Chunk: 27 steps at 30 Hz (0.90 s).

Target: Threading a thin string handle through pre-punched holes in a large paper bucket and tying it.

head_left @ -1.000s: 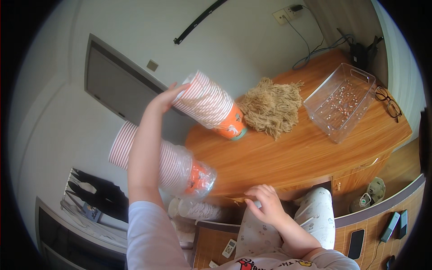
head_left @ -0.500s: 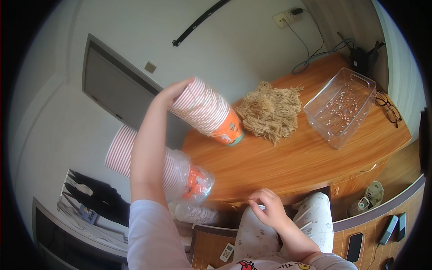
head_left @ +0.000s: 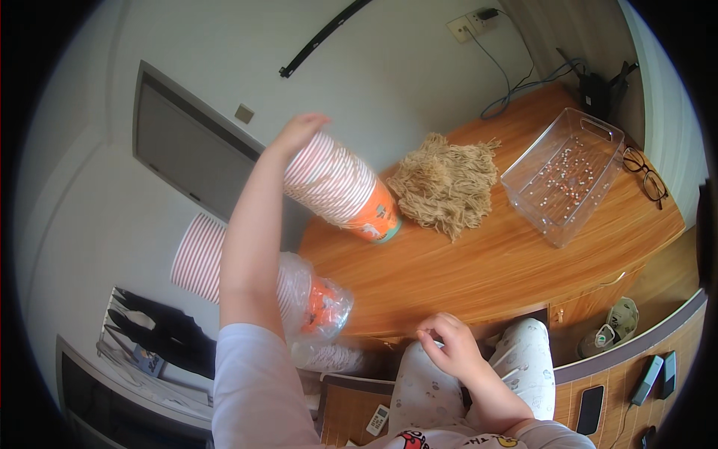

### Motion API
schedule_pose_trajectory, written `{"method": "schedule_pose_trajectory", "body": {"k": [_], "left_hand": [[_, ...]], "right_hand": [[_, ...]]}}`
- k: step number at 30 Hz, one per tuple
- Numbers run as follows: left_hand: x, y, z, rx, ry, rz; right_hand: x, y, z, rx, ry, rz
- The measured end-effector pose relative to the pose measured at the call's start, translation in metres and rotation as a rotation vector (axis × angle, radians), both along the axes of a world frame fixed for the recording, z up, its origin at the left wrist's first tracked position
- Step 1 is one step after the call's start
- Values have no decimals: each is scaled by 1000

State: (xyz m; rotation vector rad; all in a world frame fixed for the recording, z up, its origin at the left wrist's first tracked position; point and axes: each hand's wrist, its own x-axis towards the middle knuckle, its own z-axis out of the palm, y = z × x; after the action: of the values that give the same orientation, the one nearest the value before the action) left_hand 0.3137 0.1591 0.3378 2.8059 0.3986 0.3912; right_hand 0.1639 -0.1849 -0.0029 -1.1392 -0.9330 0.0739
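A tall stack of paper cups, red-and-white striped at the rims and orange and green at the outermost cup, stands on the left part of the desk. At its top end is my left hand, fingers stretched over the upper rim and slightly blurred; whether they touch the rim I cannot tell. A second cup stack, partly in clear plastic wrap, shows behind my left forearm, nearer to me. My right hand hovers above my lap, fingers loosely curled, a gap at the thumb, holding nothing visible.
On the wooden desk lie a tan stringy bundle, a clear plastic bin with small beads, and glasses. A black router with cables stands at the back right. A phone lies at lower right.
My left hand has risen slightly from the upper rim of the cup stack. The right hand stays above my lap. The whole view has shifted a little.
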Motion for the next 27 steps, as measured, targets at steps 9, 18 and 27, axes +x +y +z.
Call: {"method": "schedule_pose_trajectory", "body": {"k": [9,18,27], "left_hand": [[14,5,-8,157,251,166],[16,5,10,-8,336,225],[-16,-74,-86,1320,465,79]], "right_hand": [[2,0,0,-7,27,26],[0,0,4,0,-41,9],[-2,0,6,-68,-96,-50]]}}
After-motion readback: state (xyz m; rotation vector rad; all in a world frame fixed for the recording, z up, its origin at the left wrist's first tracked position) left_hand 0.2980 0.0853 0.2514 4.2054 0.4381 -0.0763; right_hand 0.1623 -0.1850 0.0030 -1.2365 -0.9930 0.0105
